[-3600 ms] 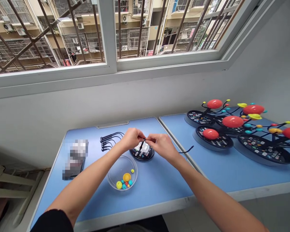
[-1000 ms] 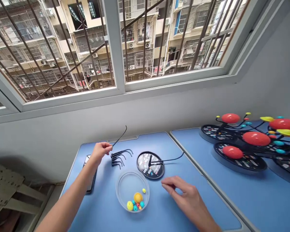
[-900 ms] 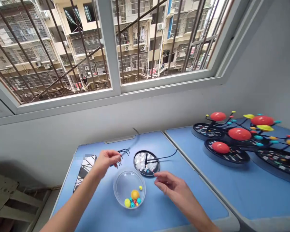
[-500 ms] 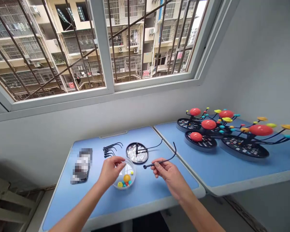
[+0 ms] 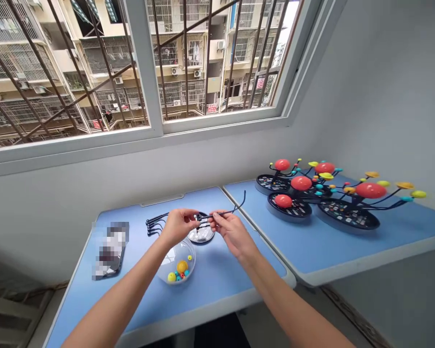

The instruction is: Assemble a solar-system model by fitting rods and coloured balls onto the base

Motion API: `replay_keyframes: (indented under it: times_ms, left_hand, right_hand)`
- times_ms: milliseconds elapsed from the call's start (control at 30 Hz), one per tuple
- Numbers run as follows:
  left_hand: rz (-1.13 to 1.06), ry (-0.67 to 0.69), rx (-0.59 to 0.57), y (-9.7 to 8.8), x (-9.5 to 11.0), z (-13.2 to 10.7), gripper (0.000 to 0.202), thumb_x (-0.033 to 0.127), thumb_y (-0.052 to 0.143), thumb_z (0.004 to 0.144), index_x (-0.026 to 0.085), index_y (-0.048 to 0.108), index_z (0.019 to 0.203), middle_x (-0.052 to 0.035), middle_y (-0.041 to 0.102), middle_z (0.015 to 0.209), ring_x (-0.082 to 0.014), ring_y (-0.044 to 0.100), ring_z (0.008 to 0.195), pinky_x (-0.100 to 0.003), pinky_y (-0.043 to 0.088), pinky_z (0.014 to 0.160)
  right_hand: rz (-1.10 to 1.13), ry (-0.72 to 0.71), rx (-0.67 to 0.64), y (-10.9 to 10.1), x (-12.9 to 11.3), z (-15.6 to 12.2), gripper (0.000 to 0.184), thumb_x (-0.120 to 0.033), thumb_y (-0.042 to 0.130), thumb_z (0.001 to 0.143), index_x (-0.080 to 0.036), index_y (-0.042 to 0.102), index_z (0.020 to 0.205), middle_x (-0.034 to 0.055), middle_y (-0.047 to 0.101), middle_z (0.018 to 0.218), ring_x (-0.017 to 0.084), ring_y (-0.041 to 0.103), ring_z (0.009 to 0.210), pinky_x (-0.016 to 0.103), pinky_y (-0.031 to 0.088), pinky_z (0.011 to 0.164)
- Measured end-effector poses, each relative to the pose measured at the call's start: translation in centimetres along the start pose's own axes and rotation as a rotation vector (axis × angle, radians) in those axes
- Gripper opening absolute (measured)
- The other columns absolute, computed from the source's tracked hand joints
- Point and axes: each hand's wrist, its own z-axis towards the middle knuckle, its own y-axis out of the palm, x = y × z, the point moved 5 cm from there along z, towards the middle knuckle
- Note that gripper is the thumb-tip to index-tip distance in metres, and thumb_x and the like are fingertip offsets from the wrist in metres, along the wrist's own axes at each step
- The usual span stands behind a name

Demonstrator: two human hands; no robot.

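My right hand [image 5: 230, 231] pinches a curved black rod [image 5: 240, 205] whose free end points up and right. The rod's ring end lies above a round, dark-rimmed base [image 5: 203, 238], at the top of its small post. There the thumb and forefinger of my left hand [image 5: 180, 226] close around the ring end; whether they also touch the post is hidden. Part of the base is covered by both hands. Just in front of my left hand is a clear bowl [image 5: 193, 270] with a larger orange ball [image 5: 181, 266] and several small coloured balls.
Several more curved black rods [image 5: 152, 224] lie left of the base. A blurred-out phone-like object [image 5: 112, 251] is at the table's left. On the adjoining right table stand several models with red balls [image 5: 300, 183] and thin arms. A barred window is behind.
My right hand has carried the rod left and away from me to the base. My left hand has moved from over the bowl to the rod's ring end. The view has shifted slightly.
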Motion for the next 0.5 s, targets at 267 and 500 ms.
replay_keyframes:
  times_ms: [267,500]
  left_hand:
    - [-0.182,-0.048,0.051,1.2,-0.2,0.7,0.015,0.02,0.059,0.062,0.012,0.067,0.072,-0.003,0.065,0.062,-0.0135,0.055,0.057,-0.023,0.041,0.054]
    - [-0.361,-0.193,0.119,0.4,-2.9,2.5,0.013,0.022,0.061,0.058,0.013,0.064,0.066,-0.0019,0.062,0.059,-0.013,0.053,0.058,-0.023,0.04,0.056]
  right_hand:
    - [-0.112,-0.003,-0.062,-0.4,-0.9,-0.3,0.033,-0.037,0.07,0.062,-0.016,0.056,0.084,-0.0002,0.062,0.065,0.009,0.051,0.056,0.022,0.04,0.054]
    - [-0.883,-0.074,-0.281,-2.3,2.7,-0.6,0.007,-0.019,0.053,0.073,-0.019,0.058,0.068,0.0009,0.059,0.065,0.015,0.052,0.063,0.028,0.039,0.06]
